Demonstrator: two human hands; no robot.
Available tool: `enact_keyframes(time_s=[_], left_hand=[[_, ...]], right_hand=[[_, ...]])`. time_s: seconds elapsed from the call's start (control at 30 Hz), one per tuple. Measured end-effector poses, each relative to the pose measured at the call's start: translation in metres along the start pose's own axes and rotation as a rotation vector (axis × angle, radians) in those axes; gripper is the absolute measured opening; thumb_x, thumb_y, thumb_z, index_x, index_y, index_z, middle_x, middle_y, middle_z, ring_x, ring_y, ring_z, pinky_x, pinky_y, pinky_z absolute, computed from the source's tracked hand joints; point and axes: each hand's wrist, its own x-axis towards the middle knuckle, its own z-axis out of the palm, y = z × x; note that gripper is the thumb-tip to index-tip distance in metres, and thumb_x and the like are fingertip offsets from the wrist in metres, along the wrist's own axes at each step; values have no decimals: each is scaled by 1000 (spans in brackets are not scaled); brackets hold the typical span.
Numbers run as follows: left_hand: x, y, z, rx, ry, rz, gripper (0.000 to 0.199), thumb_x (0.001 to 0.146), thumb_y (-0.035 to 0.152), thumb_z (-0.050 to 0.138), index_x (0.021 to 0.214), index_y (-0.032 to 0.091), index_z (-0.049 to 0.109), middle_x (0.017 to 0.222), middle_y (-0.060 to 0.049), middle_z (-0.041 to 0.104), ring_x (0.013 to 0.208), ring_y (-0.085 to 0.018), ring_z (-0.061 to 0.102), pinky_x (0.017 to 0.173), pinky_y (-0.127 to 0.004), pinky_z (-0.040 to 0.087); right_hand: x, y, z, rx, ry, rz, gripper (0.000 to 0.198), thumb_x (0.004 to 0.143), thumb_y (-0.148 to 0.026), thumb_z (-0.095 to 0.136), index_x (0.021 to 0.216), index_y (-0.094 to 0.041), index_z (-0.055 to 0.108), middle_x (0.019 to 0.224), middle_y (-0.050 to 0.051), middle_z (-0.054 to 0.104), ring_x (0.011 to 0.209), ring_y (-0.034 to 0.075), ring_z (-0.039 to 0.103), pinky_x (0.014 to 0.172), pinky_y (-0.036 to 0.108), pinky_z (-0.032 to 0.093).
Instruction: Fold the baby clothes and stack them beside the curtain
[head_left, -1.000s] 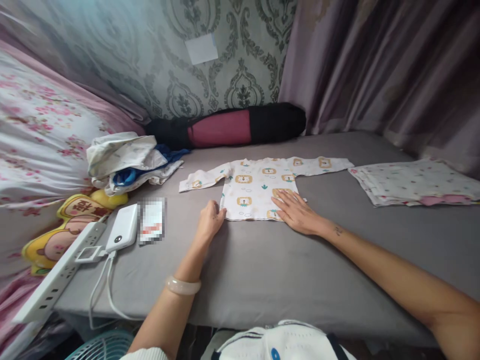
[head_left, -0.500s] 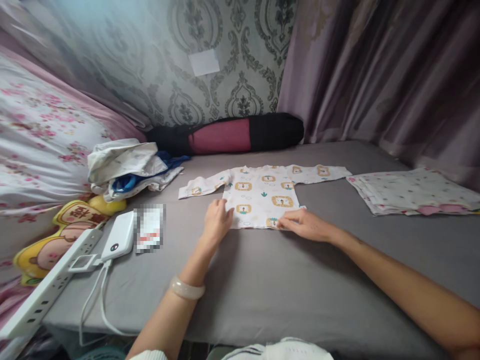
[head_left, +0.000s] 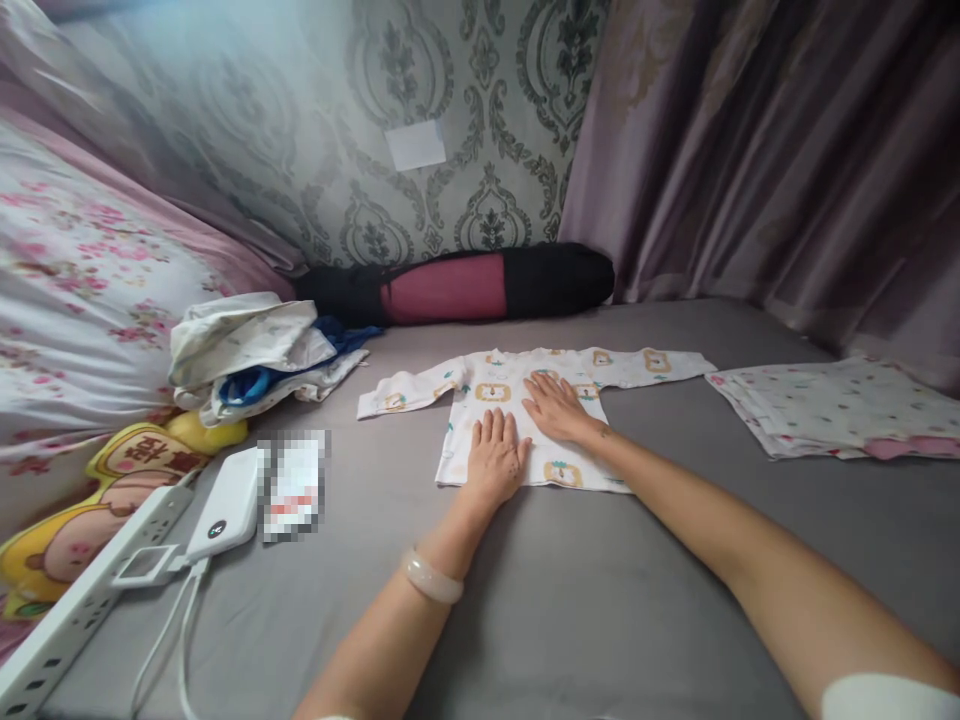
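A small white long-sleeved shirt (head_left: 559,474) with a yellow lion print lies spread on the grey sheet, both sleeves stretched out sideways. My left hand (head_left: 496,458) rests flat on its lower front, fingers extended. Further up, near the chest, my right hand (head_left: 556,405) presses flat on the cloth with its fingers slightly apart. Neither hand holds anything. Parts of the print are hidden beneath both hands. A pale bangle (head_left: 433,578) circles my left wrist.
Folded patterned cloth (head_left: 840,405) lies at the right, by the shirt's sleeve. Crumpled clothes (head_left: 247,340) are heaped at the left. Nearer are a white power bank (head_left: 225,500) with cables, a power strip (head_left: 82,610) and a yellow cushion (head_left: 67,550). A black-and-red roll (head_left: 446,288) lines the wall.
Both hands have left the shirt's lower edge, where their fingers were gathered, and now lie flat on its front. The right hand moved farther up. The view has shifted slightly.
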Motion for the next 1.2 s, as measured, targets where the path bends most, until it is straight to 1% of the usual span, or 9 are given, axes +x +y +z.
enact_keyframes(time_s=[0.13, 0.2, 0.33, 0.43, 0.57, 0.67, 0.97, 1.1, 1.2], left_hand=[[2, 1, -4, -21, 1, -7, 61, 99, 47, 25, 144, 9, 40, 151, -20, 36, 142, -34, 28, 115, -50, 26], [3, 3, -9, -40, 9, -5, 62, 98, 49, 27, 141, 9, 43, 149, -20, 39, 141, -34, 31, 114, -51, 27], [2, 5, -14, -96, 50, 102, 76, 91, 66, 28, 140, 11, 44, 152, -20, 35, 144, -34, 23, 116, -53, 19], [2, 7, -11, -136, -20, 158, 88, 84, 77, 26, 147, 15, 35, 156, -19, 27, 146, -35, 17, 116, -56, 16], [1, 8, -7, -131, -107, 140, 93, 84, 79, 20, 151, 14, 27, 157, -20, 23, 146, -36, 15, 116, -58, 14], [1, 9, -6, -114, -109, 141, 91, 86, 76, 17, 151, 13, 25, 157, -20, 22, 146, -36, 14, 116, -59, 13], [5, 9, -10, -197, -61, 136, 86, 86, 75, 27, 145, 14, 37, 153, -20, 32, 143, -37, 24, 114, -58, 20], [15, -4, -16, -250, 51, 42, 61, 94, 56, 34, 136, 14, 46, 141, -16, 50, 132, -27, 43, 111, -44, 33], [22, -21, -16, -196, 80, -48, 55, 95, 48, 38, 135, 10, 45, 143, -19, 46, 136, -29, 39, 112, -45, 32]], right_hand=[[40, 13, -15, -18, 78, 63, 40, 96, -30, 33, 125, -18, 60, 134, 12, 57, 126, 26, 48, 107, 41, 31], [61, 22, -26, -18, 93, 196, 39, 97, -24, 31, 115, -17, 65, 120, 13, 64, 115, 25, 55, 100, 37, 37], [97, 42, -40, -19, 82, 263, 40, 96, -17, 33, 125, -16, 61, 128, 15, 60, 118, 26, 53, 96, 35, 39], [116, 54, -42, -7, -13, 256, 32, 92, -18, 46, 116, -19, 67, 121, 12, 65, 114, 26, 56, 93, 33, 42], [130, 61, -38, -3, -93, 258, 21, 87, -18, 57, 101, -21, 72, 107, 9, 70, 103, 23, 61, 87, 30, 45], [131, 61, -30, -15, -41, 263, 23, 91, -20, 52, 104, -20, 71, 113, 11, 67, 106, 23, 59, 89, 29, 43], [128, 43, -18, -57, 112, 315, 34, 97, -20, 37, 109, -15, 68, 113, 16, 62, 107, 27, 55, 90, 35, 43], [138, 11, -19, -39, 124, 135, 38, 98, -22, 34, 118, -19, 65, 122, 12, 61, 112, 27, 52, 95, 35, 40], [146, -12, -13, -41, 51, 24, 36, 97, -23, 37, 120, -21, 65, 125, 9, 60, 114, 27, 50, 98, 37, 38]])
